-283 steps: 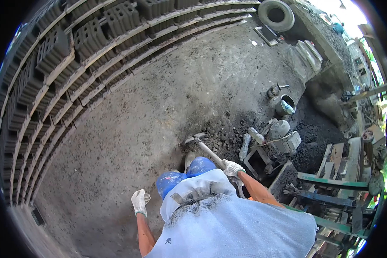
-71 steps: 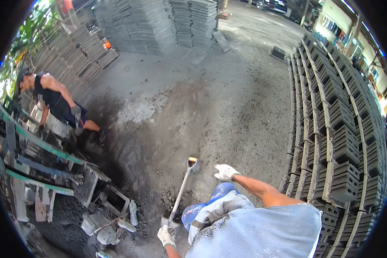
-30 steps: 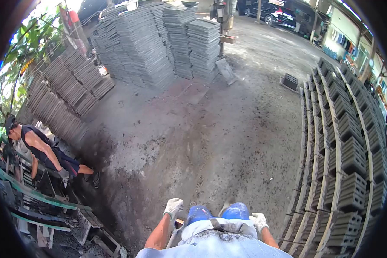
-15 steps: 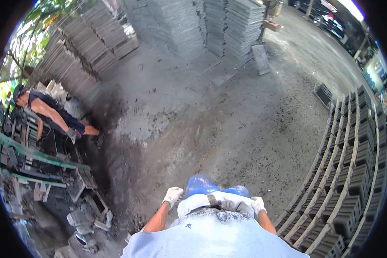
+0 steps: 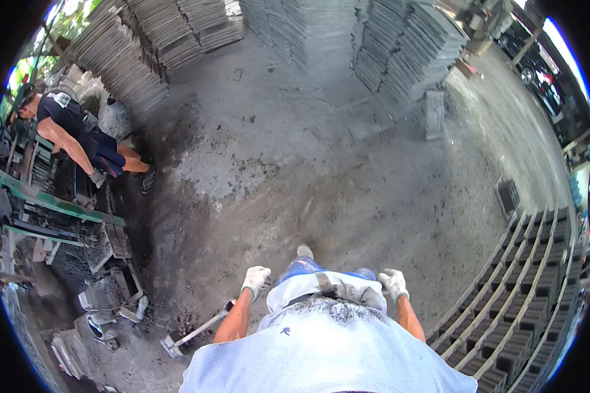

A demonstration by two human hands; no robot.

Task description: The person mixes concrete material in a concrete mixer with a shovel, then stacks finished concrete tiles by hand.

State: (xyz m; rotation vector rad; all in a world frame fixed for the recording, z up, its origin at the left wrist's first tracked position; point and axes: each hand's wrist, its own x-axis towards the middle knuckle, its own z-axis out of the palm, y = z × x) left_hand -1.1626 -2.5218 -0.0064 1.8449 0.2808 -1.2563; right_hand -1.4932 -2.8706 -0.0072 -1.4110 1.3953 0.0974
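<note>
My left hand (image 5: 256,280), in a white glove with a green cuff edge, hangs beside my left hip with its fingers curled. On the other side of my body, my right hand (image 5: 393,282) is gloved in white too, its fingers bent. Neither glove shows an object in it. Between them are my blue trousers (image 5: 299,267) and pale shirt (image 5: 334,347). A long-handled tool (image 5: 200,329) lies behind and below my left forearm, its head on the dusty floor.
At the left a co-worker (image 5: 72,131) bends over a green-framed machine (image 5: 52,202). Flat boards stand in tall stacks (image 5: 308,39) at the back. A rack of blocks (image 5: 505,295) runs along the right. One block (image 5: 507,196) sits on the floor (image 5: 295,177).
The view has shifted, and one of my shoes now shows ahead of me. The long-handled tool has come into view at the lower left. My right hand has swung slightly forward.
</note>
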